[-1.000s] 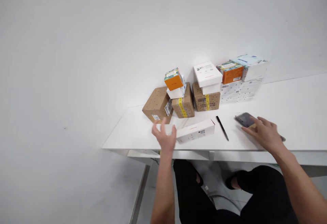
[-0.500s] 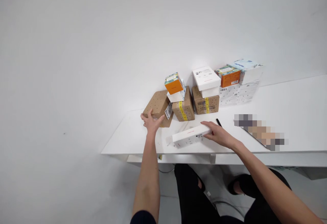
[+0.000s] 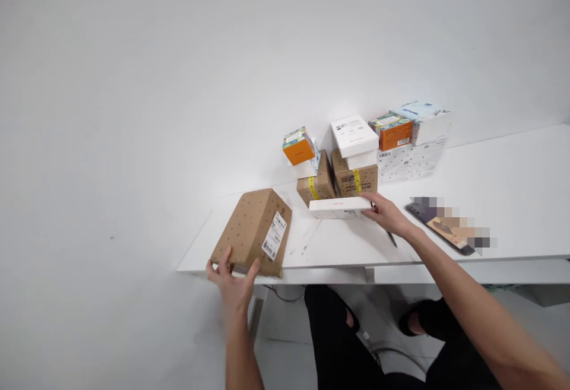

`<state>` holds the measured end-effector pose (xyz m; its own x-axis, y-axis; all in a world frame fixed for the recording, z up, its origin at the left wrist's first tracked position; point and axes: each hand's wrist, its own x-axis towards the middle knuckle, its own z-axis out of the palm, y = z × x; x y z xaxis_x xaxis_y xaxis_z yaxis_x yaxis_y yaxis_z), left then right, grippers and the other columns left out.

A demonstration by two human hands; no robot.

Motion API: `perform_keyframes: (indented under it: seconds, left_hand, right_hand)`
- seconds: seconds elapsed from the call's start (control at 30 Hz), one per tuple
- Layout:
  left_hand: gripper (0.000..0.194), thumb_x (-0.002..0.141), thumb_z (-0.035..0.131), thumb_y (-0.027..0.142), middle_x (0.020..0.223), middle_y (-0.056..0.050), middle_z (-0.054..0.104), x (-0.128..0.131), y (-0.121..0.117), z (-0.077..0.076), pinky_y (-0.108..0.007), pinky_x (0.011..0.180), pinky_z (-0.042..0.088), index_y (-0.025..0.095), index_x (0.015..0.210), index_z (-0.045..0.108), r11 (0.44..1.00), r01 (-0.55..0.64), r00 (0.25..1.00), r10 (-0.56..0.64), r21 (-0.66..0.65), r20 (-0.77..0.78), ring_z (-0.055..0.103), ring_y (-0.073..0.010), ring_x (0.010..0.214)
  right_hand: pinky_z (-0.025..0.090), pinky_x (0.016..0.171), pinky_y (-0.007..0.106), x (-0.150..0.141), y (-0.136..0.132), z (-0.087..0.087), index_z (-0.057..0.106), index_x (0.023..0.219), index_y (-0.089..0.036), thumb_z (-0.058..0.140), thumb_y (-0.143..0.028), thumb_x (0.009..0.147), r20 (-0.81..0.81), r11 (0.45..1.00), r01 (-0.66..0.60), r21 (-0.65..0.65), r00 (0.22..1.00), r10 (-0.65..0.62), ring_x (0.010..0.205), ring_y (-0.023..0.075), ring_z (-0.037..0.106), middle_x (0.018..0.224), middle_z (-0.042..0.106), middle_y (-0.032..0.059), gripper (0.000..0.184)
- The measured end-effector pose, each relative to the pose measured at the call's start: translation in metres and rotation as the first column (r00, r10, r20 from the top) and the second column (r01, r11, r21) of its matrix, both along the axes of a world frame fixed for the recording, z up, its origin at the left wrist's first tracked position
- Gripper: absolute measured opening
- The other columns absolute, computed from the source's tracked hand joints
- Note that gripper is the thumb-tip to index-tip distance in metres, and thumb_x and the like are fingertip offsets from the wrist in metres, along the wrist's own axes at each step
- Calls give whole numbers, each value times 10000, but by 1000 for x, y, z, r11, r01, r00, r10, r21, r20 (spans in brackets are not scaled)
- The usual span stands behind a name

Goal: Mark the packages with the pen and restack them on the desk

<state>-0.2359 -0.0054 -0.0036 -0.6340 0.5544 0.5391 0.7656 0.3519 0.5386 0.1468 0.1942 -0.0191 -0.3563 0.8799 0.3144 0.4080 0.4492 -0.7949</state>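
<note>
- Left hand (image 3: pixel 235 283): gripping the near end of the large brown dotted cardboard carton (image 3: pixel 249 230), fingers and thumb spread; carton sits left of the slim white box, white label facing right.
- Right hand (image 3: pixel 386 215): closed on the right end of the slim white rectangular box (image 3: pixel 337 208); can't tell if box touches the white table (image 3: pixel 329 247).
- Black pen (image 3: pixel 392 239): right of slim box, partly hidden by right hand.
- Dark flat rectangular item (image 3: pixel 440 230): further right of slim box, partly pixelated.
- Two smaller brown taped cartons: behind slim box. Left one (image 3: pixel 317 188) carries white-and-orange boxes, right one (image 3: pixel 361 180) two white boxes.
- White dotted package (image 3: pixel 412 163): behind slim box to the right, orange box (image 3: pixel 394 135) and pale blue-white box (image 3: pixel 430 124) on top.
</note>
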Motion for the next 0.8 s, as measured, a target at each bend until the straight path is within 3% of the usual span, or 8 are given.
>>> perform_keyframes:
  seconds: [0.17, 0.3, 0.37, 0.47, 0.6, 0.7, 0.8]
  left_hand:
    - [713, 634, 729, 477, 1483, -122, 241, -2, -65, 8, -465, 1010, 426, 254, 1260, 471, 973, 190, 967, -208, 127, 146, 244, -349, 1403]
    - [700, 615, 747, 485, 1482, -119, 310, 8, -88, 21, -525, 1080, 318, 245, 1225, 501, 918, 360, 922, -378, 166, 89, 257, -373, 1398]
    - [703, 603, 751, 507, 1485, -124, 313, 20, -82, 26, -537, 1069, 325, 249, 1213, 515, 868, 470, 874, -484, 159, 55, 257, -391, 1395]
    - [708, 608, 747, 532, 1506, -137, 266, 41, -58, 24, -549, 1043, 348, 260, 1219, 512, 746, 650, 748, -662, 146, 50, 226, -405, 1405]
    - [719, 645, 746, 491, 1544, -127, 158, 62, -18, 15, -547, 1057, 334, 288, 1277, 468, 585, 803, 572, -810, 113, 130, 182, -390, 1425]
    - [744, 661, 762, 428, 1568, -112, 78, 68, 5, 13, -546, 1082, 302, 301, 1317, 435, 506, 860, 488, -853, 63, 184, 75, -382, 1449]
    - [790, 672, 771, 380, 1583, -109, -17, 71, 21, 15, -549, 1099, 275, 300, 1359, 389, 439, 898, 418, -872, 29, 254, 26, -381, 1452]
  right_hand:
    - [495, 878, 394, -19, 26, -9, 568, 1242, -248, 568, -293, 786, 31, 998, 66, -5, 997, -65, 987, 236, 609, 1187, 612, 77, 457]
    - [521, 824, 390, -27, 32, -15, 539, 1281, -237, 565, -291, 786, 35, 991, 133, -31, 991, -132, 859, 210, 633, 1254, 592, 85, 498]
    - [530, 773, 375, -27, 30, -16, 508, 1312, -228, 549, -291, 793, 31, 987, 154, -41, 988, -153, 776, 187, 629, 1277, 574, 96, 524]
    - [525, 701, 343, -20, 22, -16, 489, 1321, -221, 511, -311, 820, 16, 973, 224, -55, 975, -223, 679, 154, 608, 1272, 559, 107, 509]
    - [476, 722, 334, 4, 5, -20, 565, 1197, -164, 498, -346, 839, 198, 912, 410, -21, 896, -398, 737, 198, 608, 989, 632, 106, 407]
    - [441, 704, 308, 21, -8, -23, 552, 1214, -126, 528, -360, 832, 471, 929, 364, -60, 831, -295, 795, 227, 616, 919, 643, 120, 448]
    - [418, 687, 285, 30, -19, -25, 541, 1246, -131, 536, -289, 824, 589, 946, 304, -115, 787, -181, 819, 228, 628, 928, 663, 122, 451]
